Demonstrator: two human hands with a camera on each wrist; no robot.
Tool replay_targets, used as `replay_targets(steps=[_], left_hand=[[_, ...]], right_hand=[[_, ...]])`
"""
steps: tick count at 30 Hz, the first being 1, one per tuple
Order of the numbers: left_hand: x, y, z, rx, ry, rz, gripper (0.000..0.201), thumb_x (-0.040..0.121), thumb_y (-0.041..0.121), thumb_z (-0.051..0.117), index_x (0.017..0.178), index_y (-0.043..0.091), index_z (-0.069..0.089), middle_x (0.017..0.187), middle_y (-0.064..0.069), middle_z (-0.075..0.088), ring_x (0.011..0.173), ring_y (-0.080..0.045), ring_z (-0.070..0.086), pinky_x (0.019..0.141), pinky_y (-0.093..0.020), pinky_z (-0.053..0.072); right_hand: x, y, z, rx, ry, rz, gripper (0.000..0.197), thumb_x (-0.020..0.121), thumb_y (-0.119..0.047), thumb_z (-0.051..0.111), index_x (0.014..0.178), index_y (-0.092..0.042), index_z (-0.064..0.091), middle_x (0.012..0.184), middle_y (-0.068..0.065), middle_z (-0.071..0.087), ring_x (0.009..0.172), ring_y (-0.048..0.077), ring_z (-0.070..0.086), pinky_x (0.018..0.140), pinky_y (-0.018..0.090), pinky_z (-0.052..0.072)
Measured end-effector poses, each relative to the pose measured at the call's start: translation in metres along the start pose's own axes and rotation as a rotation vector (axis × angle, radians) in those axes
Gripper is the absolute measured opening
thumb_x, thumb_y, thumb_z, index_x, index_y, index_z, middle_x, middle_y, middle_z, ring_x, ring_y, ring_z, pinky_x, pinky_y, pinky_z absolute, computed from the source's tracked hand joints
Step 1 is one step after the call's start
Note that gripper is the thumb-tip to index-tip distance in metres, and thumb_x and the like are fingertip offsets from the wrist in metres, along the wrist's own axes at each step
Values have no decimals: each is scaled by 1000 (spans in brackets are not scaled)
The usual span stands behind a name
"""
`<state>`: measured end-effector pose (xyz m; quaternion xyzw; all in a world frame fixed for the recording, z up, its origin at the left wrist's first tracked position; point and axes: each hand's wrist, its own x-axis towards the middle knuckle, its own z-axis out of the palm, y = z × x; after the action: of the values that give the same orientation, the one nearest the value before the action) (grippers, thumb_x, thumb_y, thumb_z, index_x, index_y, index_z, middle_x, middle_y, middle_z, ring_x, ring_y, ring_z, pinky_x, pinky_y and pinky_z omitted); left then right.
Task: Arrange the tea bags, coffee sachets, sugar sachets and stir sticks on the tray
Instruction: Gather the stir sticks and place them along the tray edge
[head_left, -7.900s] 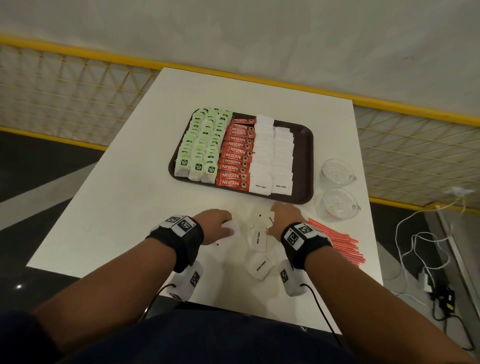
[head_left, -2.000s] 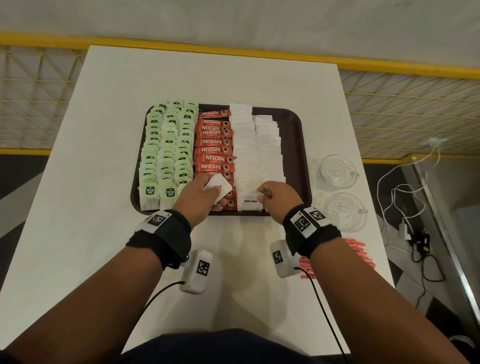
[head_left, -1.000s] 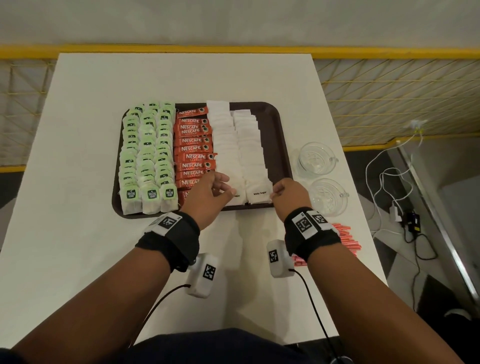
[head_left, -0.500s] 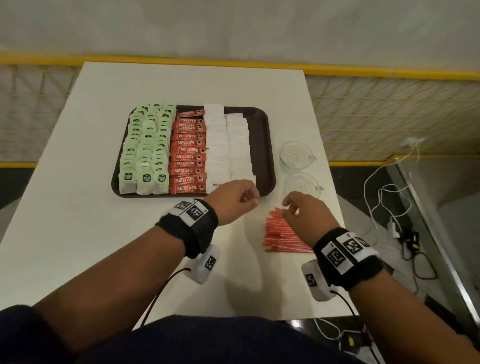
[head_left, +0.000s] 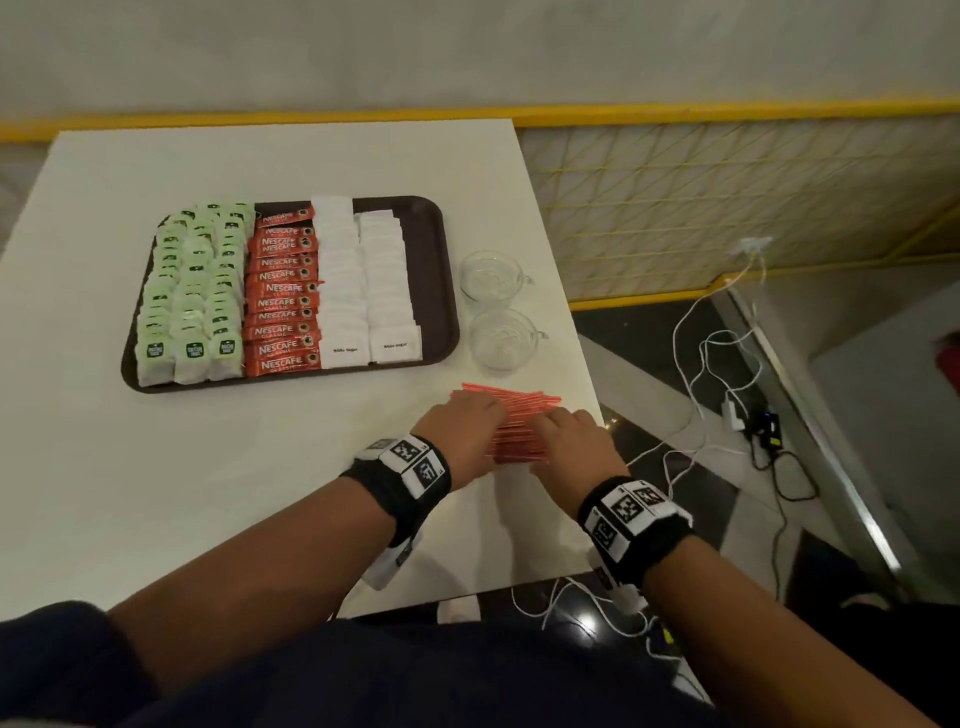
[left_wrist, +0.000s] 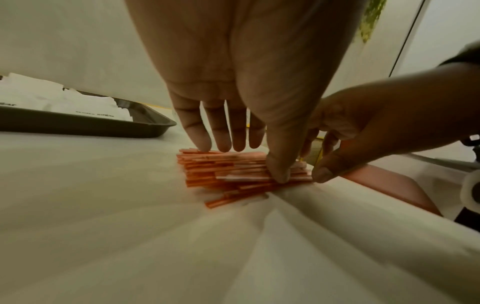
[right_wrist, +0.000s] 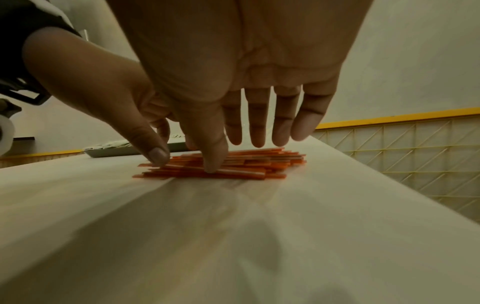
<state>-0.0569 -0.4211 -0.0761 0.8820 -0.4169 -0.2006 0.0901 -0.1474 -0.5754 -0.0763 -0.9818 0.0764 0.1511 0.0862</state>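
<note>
Both hands have left the near edge of the dark brown plastic tray, where a second ago they were setting down the last white paper sugar sachets, and now sit on the loose pile of thin red plastic stir sticks on the white table, just beside the tray's near right corner. That suggests the sugar rows are done, alongside the green-and-white tea bags and red coffee sachets, so only the sticks remain off the tray. The left hand has straight fingers resting on the pile's far side with the thumb pressing the near side; the right hand does the same further along. Neither has closed round the bundle yet. The sticks lie flat, roughly parallel, their long axis running left to right across the table, parallel to the tray's near edge.
</note>
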Motion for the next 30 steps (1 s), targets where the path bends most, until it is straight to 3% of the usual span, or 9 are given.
replay_targets(steps=[10,16,24,30], left_hand=[[7,3,8,94,8,-53,36,91,27,57,125,17,53,126,-5,53,119,-28,48,90,-41,46],[6,4,12,107,3,-73,22,92,21,51,112,16,58,116,-5,53,113,-29,48,82,-40,44],[3,10,11,116,-5,-72,28,91,22,55,119,19,54,118,-4,57,109,-27,55,85,-40,47],[0,11,16,179,2,-55,26,92,21,53,118,17,57,121,-5,54,113,-27,52,84,-37,45]], right_hand=[[9,1,8,-41,40,-21,32,87,-16,57,118,-21,53,124,1,50,113,26,44,90,39,39],[6,-3,5,-63,49,-44,26,89,-14,51,114,-21,55,123,2,50,115,27,42,91,40,37],[6,-13,0,-60,-17,-32,29,90,-11,45,117,-19,52,125,4,50,120,27,41,96,40,35],[6,-17,0,-94,-31,-33,27,92,-12,43,116,-17,55,124,6,50,120,28,41,97,41,34]])
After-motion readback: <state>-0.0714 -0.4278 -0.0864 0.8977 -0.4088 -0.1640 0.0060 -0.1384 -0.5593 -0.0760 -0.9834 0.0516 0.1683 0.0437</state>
